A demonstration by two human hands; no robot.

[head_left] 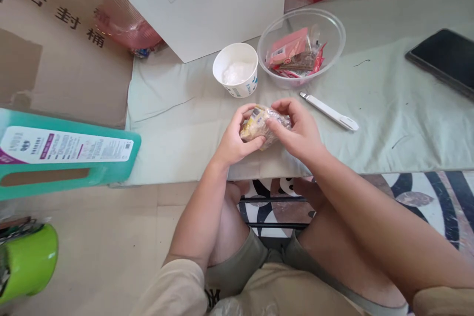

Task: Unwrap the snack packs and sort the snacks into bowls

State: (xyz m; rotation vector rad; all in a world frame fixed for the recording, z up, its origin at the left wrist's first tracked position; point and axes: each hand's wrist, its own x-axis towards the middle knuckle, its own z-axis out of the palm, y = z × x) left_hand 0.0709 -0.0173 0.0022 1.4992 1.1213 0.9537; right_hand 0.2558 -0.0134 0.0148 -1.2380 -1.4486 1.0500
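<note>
Between my two hands is a small clear plastic packet [261, 123] with yellow print and pale contents; I cannot make out what is in it. My left hand [239, 136] grips its left end, thumb along the near side. On the other end my right hand [298, 126] has its thumb pressed on top and its fingers behind. Just beyond the packet stands a white paper cup [242, 90] with crumpled clear plastic inside. A clear plastic bowl [338, 44] to its right holds red and pink packets. The white utility knife [329, 111] lies right of my right hand.
A black phone [446, 61] lies on the cloth-covered surface [174, 148] at the right. At the left are a teal jug [111, 173], a cardboard box [74, 74] and a green bin [37, 266]. A white box [207, 5] stands behind the cup.
</note>
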